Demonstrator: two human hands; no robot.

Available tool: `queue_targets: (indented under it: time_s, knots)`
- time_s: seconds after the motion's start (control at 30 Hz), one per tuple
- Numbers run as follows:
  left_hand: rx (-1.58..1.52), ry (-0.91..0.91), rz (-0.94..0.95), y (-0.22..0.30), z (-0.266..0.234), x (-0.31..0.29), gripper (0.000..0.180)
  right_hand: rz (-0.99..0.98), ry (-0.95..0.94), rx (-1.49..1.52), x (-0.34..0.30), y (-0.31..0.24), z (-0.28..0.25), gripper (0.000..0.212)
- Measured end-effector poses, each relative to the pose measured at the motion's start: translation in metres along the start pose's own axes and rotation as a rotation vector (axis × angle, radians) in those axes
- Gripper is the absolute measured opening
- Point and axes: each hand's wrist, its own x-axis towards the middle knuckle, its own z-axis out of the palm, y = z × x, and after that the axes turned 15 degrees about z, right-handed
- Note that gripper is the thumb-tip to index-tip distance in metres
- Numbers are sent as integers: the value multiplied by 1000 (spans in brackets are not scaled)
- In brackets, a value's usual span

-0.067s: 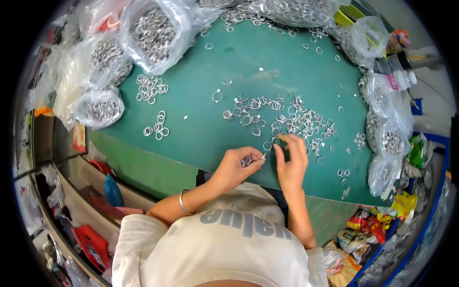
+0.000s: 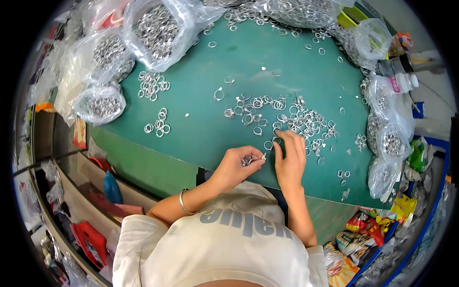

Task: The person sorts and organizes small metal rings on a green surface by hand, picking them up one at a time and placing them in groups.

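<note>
My left hand (image 2: 237, 165) is closed above the near table edge, with several silver rings (image 2: 247, 160) cupped in its fingers. A small shiny piece (image 2: 263, 156) shows at its thumb and index fingertips. Just to the right, my right hand (image 2: 290, 160) reaches to the near side of a loose ring pile (image 2: 306, 119). Its thumb and index finger are apart, with one ring (image 2: 276, 139) beside their tips; whether they touch it is hard to tell. Another ring (image 2: 268, 145) lies just left of that one. The green tabletop (image 2: 191, 86) carries more scattered rings.
Clear plastic bags full of rings (image 2: 155, 33) stand along the far left, with a smaller bag (image 2: 100, 105) nearer. More bags (image 2: 392, 141) line the right edge. Two small ring groups (image 2: 153, 85), (image 2: 158, 123) lie at left. A drawer unit (image 2: 95, 186) is at lower left.
My right index fingertip has moved slightly farther away, toward the pile's near left side. My left hand stays in place, and the view has shifted a little.
</note>
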Motion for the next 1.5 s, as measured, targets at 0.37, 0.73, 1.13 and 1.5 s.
queue_targets:
  time_s: [0.37, 0.73, 1.13, 1.5]
  knots:
    - [-123, 77, -55, 12, 11, -7, 9, 385, -399, 872, -16, 6, -22, 14]
    - [-403, -159, -214, 21, 10, 0, 29, 527, -430, 1024, -24, 9, -24, 13]
    - [-284, -167, 31, 7, 18, -8, 42, 464, -433, 745, -29, 2, -31, 21]
    - [-937, 81, -419, 0, -2, -18, 27, -265, -285, -7, 6, 8, -16, 33]
